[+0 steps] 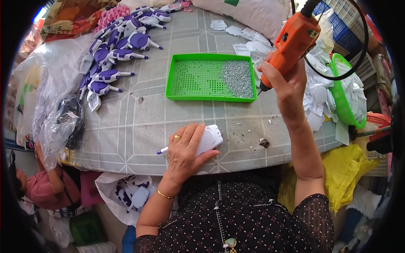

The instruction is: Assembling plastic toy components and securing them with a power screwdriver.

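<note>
My right hand (287,82) is wrapped round an orange electric screwdriver (292,44), its dark tip pointing down beside the right end of a green tray (170,86). In the tray lies a heap of small silvery screws (237,78). My left hand (184,147) rests over a white plastic casing (211,138) near the table's front edge and grips it against the cloth. A thin white rod with a purple tip (162,151) sticks out on its left. My palm hides much of the casing.
Purple-and-white plastic units (107,76) are piled at the far left. White flat parts (310,101) lie at the right by a green basket (333,84). A black cable (366,40) loops from the screwdriver. Another person (52,189) is at the lower left.
</note>
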{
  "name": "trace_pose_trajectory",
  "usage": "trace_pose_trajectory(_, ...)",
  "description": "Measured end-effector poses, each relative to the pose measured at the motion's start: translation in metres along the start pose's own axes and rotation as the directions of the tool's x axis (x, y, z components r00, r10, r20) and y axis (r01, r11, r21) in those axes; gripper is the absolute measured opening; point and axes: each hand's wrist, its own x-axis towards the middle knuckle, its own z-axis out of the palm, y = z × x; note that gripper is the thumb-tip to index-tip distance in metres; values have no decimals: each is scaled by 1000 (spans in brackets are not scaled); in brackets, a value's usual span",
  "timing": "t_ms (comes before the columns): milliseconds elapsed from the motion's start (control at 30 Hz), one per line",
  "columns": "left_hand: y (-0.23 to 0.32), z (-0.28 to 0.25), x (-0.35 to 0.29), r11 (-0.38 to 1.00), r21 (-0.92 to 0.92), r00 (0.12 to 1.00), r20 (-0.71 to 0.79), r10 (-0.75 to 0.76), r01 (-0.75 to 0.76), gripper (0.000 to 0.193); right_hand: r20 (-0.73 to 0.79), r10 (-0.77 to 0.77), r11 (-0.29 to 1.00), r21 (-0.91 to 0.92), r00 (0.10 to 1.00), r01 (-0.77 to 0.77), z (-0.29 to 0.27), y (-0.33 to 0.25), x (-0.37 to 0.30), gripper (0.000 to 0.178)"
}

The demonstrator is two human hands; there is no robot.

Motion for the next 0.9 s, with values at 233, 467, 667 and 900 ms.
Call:
trace_pose_trajectory(233,-2,2,-6,1000,-1,1000,-16,-10,10,64,-22,200,975,107,979,-197,30,9,6,34)
trace_pose_trajectory(467,-2,0,-2,999,2,999,-23,-47,47,63,50,212,955,200,976,-218,54,42,21,24)
trace_pose_trajectory(667,-5,0,-1,998,0,998,17,-63,63,64,60,166,965,198,984,-174,67,53,24,24)
trace_pose_trajectory(900,-5,-1,1,997,-13,997,20,-71,71,65,72,162,966,192,984,-173,69,64,26,25)
